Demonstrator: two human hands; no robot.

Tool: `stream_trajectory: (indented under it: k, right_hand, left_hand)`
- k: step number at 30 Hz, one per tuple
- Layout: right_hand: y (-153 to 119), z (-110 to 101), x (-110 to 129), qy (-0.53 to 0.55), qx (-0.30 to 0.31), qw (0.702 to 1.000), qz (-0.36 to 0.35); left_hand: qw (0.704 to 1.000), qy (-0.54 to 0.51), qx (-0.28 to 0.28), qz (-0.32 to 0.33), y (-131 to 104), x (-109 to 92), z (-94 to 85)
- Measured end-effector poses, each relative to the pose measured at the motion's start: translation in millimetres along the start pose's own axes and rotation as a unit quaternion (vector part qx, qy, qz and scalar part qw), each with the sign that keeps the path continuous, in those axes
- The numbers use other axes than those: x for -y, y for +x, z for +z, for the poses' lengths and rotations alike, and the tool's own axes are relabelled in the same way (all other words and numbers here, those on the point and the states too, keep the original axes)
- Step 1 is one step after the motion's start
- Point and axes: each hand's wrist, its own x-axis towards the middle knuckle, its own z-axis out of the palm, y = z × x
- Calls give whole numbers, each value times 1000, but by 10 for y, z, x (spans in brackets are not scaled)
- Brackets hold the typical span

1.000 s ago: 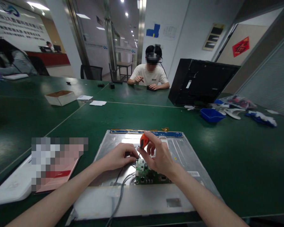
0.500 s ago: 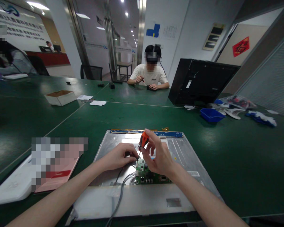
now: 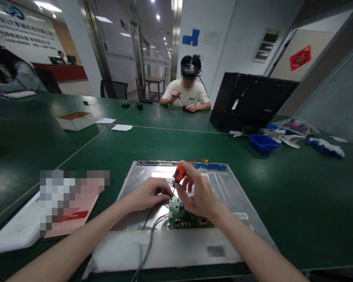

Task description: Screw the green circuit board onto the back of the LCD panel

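Note:
A silver metal panel (image 3: 223, 243) lies flat on the green table, with a green circuit board (image 3: 179, 217) at its middle. My right hand (image 3: 198, 192) grips an orange and black screwdriver (image 3: 180, 173), its thin shaft slanting down to the board's upper left corner. My left hand (image 3: 153, 192) rests on the panel beside that corner, fingertips pinched together near the screwdriver's tip; what they hold, if anything, is too small to make out. Grey cables (image 3: 149, 250) run from the board's left side over the panel's front edge.
Left of the panel lie a white board (image 3: 14, 231) and a pink sheet (image 3: 76, 213). Farther off are an open cardboard box (image 3: 76, 123), papers, a black monitor (image 3: 250, 103) and a blue tray (image 3: 264, 143). A person (image 3: 188, 92) sits across the table.
My hands and the screwdriver are almost unmoved; the orange handle looks slightly turned. Across the table, the person's raised hand has shifted a little.

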Motion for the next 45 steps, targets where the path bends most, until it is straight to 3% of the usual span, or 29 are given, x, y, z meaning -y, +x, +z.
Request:
stream_trajectory:
  k: [45]
  right_hand:
    - [-4, 2, 10, 3, -2, 1000, 5]
  left_hand:
    - [1000, 1, 4, -1, 3, -21, 1]
